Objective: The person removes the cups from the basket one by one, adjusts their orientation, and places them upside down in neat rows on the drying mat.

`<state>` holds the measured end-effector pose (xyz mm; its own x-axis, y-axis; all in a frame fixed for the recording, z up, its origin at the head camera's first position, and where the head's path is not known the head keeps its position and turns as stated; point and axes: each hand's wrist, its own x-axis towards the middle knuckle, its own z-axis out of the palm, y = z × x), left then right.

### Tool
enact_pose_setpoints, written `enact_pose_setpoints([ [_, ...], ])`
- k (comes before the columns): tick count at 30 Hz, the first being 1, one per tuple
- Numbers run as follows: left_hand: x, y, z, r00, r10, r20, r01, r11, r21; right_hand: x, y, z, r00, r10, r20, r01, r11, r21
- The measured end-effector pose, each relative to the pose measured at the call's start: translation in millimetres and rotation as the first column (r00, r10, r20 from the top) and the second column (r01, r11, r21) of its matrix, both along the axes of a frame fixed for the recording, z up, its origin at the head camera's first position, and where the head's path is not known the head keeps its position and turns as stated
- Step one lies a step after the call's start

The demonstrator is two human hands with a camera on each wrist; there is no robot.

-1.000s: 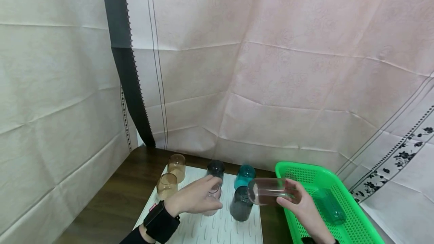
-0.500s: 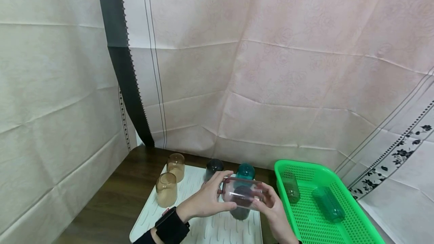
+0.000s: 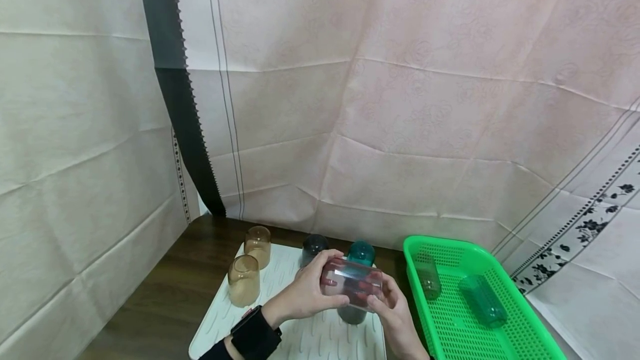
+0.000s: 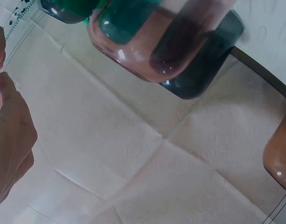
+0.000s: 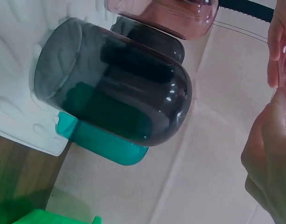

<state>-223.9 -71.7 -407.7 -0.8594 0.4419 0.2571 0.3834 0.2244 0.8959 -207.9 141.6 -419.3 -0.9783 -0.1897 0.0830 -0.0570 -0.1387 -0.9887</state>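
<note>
A see-through pink glass (image 3: 352,282) lies on its side in the air over the white draining mat (image 3: 320,338). My left hand (image 3: 307,293) grips its left end, thumb underneath and fingers over the top. At the other end my right hand (image 3: 398,315) holds it with curled fingers and thumb. Below and behind it, a smoky grey glass (image 5: 119,84) stands upside down on the mat. A second pink glass (image 4: 133,46), hidden behind my left hand in the head view, stands there too. Further back are a dark glass (image 3: 315,246) and a teal glass (image 3: 361,253).
Two amber glasses (image 3: 244,280) stand upside down on the mat's left side. To the right, a green plastic basket (image 3: 532,326) holds a green-teal glass (image 3: 483,300) and a greyish glass (image 3: 428,278), both lying down. A cloth-covered wall (image 3: 380,182) rises behind the brown table (image 3: 145,304).
My right hand has brought the pink glass leftward from beside the basket. My left hand has left the standing pink glass and taken hold of the other end of the carried one.
</note>
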Motion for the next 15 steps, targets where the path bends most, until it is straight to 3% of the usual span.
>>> enact_pose_setpoints([
  [5,-2.1,-1.6,-0.4,1.0,-0.027,-0.005,0.027,1.0,0.009,0.5,2,-0.7,0.999,0.033,0.017,-0.033,0.999,0.01],
  [10,-3.5,-5.0,4.9,0.998,-0.031,-0.06,0.026,0.996,-0.081,-2.4,8,-2.0,0.996,0.089,0.02,-0.091,0.987,0.133],
  [13,-3.4,-7.2,9.8,0.994,-0.032,-0.108,0.014,0.987,-0.163,-5.1,13,-0.7,0.997,0.075,-0.029,-0.062,0.947,0.314],
  [15,-3.6,-8.4,12.0,0.99,-0.046,-0.132,0.018,0.978,-0.206,-6.3,16,1.6,0.993,0.073,-0.095,-0.023,0.891,0.453],
])
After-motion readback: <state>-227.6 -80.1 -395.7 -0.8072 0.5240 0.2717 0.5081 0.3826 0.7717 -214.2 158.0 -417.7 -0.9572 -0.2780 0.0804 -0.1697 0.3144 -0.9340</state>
